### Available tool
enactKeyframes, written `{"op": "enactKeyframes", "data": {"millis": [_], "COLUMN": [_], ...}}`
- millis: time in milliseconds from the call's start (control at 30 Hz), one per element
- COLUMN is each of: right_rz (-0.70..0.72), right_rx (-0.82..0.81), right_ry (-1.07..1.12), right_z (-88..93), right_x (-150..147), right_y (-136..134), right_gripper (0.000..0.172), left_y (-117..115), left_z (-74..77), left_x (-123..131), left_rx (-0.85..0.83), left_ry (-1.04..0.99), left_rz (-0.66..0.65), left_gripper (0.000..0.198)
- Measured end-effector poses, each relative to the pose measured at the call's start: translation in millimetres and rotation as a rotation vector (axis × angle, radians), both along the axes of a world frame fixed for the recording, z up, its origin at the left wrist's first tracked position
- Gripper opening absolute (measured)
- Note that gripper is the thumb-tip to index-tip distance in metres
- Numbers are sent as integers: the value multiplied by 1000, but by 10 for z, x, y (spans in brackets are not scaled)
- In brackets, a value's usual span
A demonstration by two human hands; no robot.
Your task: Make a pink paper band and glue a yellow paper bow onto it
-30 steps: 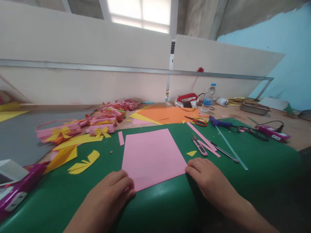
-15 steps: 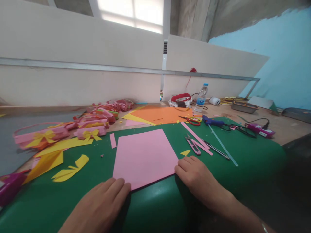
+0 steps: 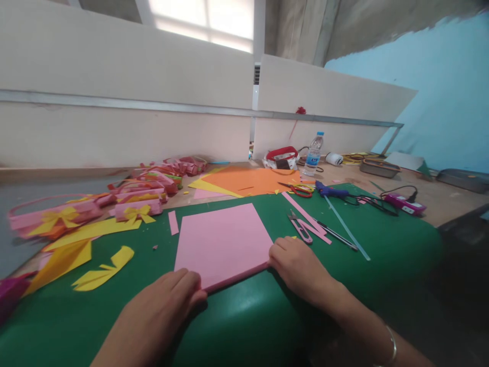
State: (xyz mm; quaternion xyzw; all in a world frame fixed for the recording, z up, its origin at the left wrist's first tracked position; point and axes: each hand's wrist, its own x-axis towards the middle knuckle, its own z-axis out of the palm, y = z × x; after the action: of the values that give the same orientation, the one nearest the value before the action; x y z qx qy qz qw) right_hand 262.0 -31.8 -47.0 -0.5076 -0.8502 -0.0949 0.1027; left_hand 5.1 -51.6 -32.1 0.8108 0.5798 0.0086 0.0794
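A square pink sheet (image 3: 225, 244) lies on the green mat (image 3: 237, 326), its near edge turned up into a narrow fold. At the sheet's near left corner, my left hand (image 3: 164, 300) is closed, fingertips pinching the edge. The near right corner is gripped by my right hand (image 3: 300, 267), fingers curled together. To the right of the sheet lie pink snips (image 3: 301, 228), pink strips (image 3: 303, 210) and a pen (image 3: 338, 235). A small pink strip (image 3: 173, 223) is at its left.
Yellow paper pieces (image 3: 105, 272) and pink rolls with yellow bows (image 3: 139, 209) are on the left. Behind the mat are orange sheets (image 3: 252, 179), red scissors (image 3: 300, 190) and a bottle (image 3: 314, 154). A blue glue gun (image 3: 332, 191) with a cable lies at the back right.
Both hands have moved slightly up and away from me at the near corners. The near edge, flat before, is now raised and folded. The view has shifted a little.
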Motion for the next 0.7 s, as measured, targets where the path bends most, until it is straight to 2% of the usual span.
{"op": "enactKeyframes", "data": {"millis": [133, 333, 400, 467, 567, 633, 700], "right_rz": [-65, -85, -88, -87, 74, 252, 353], "right_rx": [-83, -88, -80, -50, 7, 16, 8], "right_ry": [52, 26, 4, -12, -31, -53, -61], "right_z": [11, 88, 131, 169, 190, 170, 129], "right_x": [-12, -39, -54, -82, -142, -176, -188], "right_y": [36, 37, 29, 15, -28, -62, -89], "right_gripper": [10, 7, 8, 9, 5, 13, 19], "left_y": [61, 144, 159, 158, 121, 81, 36], "left_z": [35, 100, 114, 134, 164, 172, 167], "left_x": [-6, -2, 23, 68, 158, 213, 247], "left_rx": [-34, -47, -26, 49, 164, 184, 164], "left_ry": [-47, -100, -100, -63, 35, 78, 89], "left_rz": [65, 68, -4, -134, -294, -317, -319], "left_gripper": [34, 27, 24, 24, 43, 45, 42]}}
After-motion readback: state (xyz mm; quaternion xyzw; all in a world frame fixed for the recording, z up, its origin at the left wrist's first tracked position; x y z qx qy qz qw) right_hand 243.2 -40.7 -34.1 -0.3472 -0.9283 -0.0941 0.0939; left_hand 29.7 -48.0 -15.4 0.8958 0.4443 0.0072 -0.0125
